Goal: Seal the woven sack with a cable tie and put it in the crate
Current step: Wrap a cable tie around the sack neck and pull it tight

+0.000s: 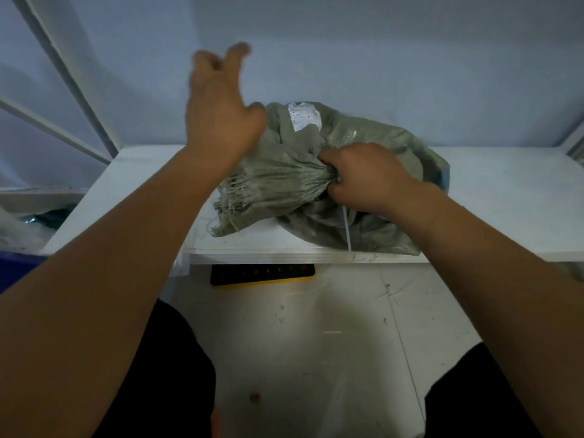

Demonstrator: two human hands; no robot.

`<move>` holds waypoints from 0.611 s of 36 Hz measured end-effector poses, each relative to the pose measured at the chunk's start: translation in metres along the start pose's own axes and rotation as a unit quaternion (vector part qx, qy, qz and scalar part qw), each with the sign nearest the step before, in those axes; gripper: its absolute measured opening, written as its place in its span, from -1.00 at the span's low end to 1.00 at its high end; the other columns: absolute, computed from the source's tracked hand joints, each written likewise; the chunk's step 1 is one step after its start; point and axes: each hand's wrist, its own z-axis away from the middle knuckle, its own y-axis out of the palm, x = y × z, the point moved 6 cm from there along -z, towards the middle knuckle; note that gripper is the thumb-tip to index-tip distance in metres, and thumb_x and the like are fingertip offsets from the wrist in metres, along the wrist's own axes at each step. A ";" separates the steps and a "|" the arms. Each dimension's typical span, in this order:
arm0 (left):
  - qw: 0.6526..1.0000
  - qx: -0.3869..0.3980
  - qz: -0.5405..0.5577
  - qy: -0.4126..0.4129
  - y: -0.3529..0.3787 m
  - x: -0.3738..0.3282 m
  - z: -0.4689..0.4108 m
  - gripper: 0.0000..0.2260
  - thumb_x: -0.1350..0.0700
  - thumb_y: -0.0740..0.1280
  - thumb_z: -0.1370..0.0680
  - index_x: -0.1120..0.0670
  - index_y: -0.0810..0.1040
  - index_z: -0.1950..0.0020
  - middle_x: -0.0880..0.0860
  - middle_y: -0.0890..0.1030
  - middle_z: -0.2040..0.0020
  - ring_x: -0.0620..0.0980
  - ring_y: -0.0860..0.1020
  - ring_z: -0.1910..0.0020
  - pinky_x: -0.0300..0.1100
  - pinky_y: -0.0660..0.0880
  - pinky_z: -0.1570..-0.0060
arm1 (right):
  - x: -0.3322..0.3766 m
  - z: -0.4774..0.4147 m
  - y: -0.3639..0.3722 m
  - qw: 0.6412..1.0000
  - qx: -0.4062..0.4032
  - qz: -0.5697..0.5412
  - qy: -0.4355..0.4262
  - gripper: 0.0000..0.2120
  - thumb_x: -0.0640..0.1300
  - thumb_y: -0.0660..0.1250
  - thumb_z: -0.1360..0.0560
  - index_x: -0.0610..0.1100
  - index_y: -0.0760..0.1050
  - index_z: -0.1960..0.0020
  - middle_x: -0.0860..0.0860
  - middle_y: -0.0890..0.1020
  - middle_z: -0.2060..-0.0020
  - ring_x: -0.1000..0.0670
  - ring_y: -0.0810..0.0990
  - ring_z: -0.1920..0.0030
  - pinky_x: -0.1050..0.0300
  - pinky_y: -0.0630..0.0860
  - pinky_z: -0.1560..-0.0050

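Observation:
A grey-green woven sack (357, 134) lies on the white table (505, 197), its gathered neck with frayed threads pointing left toward the front edge. A white label (303, 116) sticks on its top. My right hand (366, 178) is clenched on the bunched neck, and a white cable tie (347, 230) hangs down from under that hand across the sack. My left hand (218, 112) is raised above the sack's left side, blurred, fingers spread, holding nothing. Its heel is close to the sack. No crate is clearly in view.
A black and yellow strip (262, 275) lies under the table's front edge. A blue object (15, 267) and clear plastic sit at the far left. White frame bars (63, 74) rise at left. The wall stands right behind the table.

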 end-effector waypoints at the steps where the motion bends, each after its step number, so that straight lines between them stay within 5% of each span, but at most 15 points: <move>1: 0.998 0.041 0.022 0.052 0.006 -0.016 0.005 -0.42 0.10 0.31 -0.41 -0.07 0.38 -0.45 0.13 0.39 -0.32 0.09 0.41 -0.29 -0.15 0.40 -0.21 | 0.000 0.000 -0.001 1.000 -0.008 -0.009 0.007 -0.66 -0.12 0.34 -0.39 -0.09 0.53 -0.16 -0.12 0.66 0.04 -0.22 0.61 -0.01 0.08 0.39 0.15; 4: 0.957 0.234 0.068 0.156 0.038 -0.054 0.031 -0.39 0.19 0.33 -0.41 -0.01 0.39 -0.48 0.05 0.46 -0.38 -0.02 0.40 -0.36 -0.27 0.31 -0.34 | -0.002 -0.001 -0.006 0.999 -0.015 -0.022 0.041 -0.56 -0.07 0.36 -0.38 -0.14 0.49 -0.24 -0.16 0.61 -0.11 -0.23 0.54 -0.15 -0.05 0.49 -0.07; 7: 0.914 0.375 0.058 0.143 0.069 -0.063 0.056 -0.14 0.26 0.42 -0.40 -0.01 0.08 -0.61 0.06 0.34 -0.49 -0.11 0.37 -0.37 -0.34 0.34 -0.31 | -0.009 0.001 -0.011 0.996 -0.017 0.012 0.083 -0.46 0.06 0.40 -0.38 -0.16 0.47 -0.29 -0.16 0.51 -0.20 -0.21 0.42 -0.27 -0.13 0.38 -0.23; 11: 0.924 0.364 -0.006 0.116 0.092 -0.052 0.058 0.03 0.00 0.53 -0.35 -0.03 -0.08 -0.62 0.11 0.49 -0.37 0.04 0.54 -0.21 -0.05 0.51 -0.19 | -0.016 0.005 -0.020 0.992 -0.042 0.054 0.105 -0.35 0.14 0.42 -0.32 -0.18 0.42 -0.29 -0.16 0.43 -0.20 -0.21 0.36 -0.26 -0.15 0.35 -0.18; 14: 0.938 0.327 -0.034 0.111 0.099 -0.047 0.054 -0.47 -0.07 0.44 -0.40 0.04 0.43 -0.32 0.07 0.61 -0.11 0.09 0.59 -0.06 0.05 0.55 -0.10 | -0.014 0.003 -0.027 0.991 -0.062 0.062 0.097 -0.39 0.14 0.44 -0.30 -0.18 0.42 -0.20 -0.16 0.43 -0.17 -0.21 0.38 -0.23 -0.13 0.36 -0.13; 16: 0.952 0.287 -0.041 0.101 0.096 -0.048 0.050 -0.81 -0.04 0.38 -0.44 0.00 0.49 0.03 0.03 0.61 0.11 0.07 0.60 0.10 0.02 0.58 0.04 | -0.011 0.001 -0.033 0.990 -0.080 0.076 0.083 -0.49 0.11 0.42 -0.34 -0.18 0.45 -0.15 -0.16 0.46 -0.13 -0.21 0.40 -0.19 -0.09 0.34 -0.09; 18: 0.960 0.261 -0.045 0.090 0.093 -0.049 0.044 -0.85 -0.05 0.36 -0.46 -0.05 0.42 0.14 0.01 0.59 0.16 0.07 0.60 0.12 -0.04 0.56 0.10 | -0.006 0.001 -0.040 0.989 -0.095 0.091 0.062 -0.69 0.03 0.38 -0.40 -0.14 0.51 -0.03 -0.14 0.52 -0.04 -0.19 0.45 -0.13 -0.05 0.31 -0.06; 22: 0.955 0.275 0.033 0.108 0.093 -0.055 0.043 -0.58 -0.13 0.41 -0.43 -0.03 0.41 -0.20 0.00 0.64 0.01 0.00 0.60 0.05 0.01 0.57 0.01 | -0.004 0.003 -0.043 0.993 -0.085 0.075 0.040 -0.88 -0.14 0.28 -0.49 -0.11 0.59 0.03 -0.09 0.60 0.04 -0.15 0.53 -0.04 0.03 0.30 0.04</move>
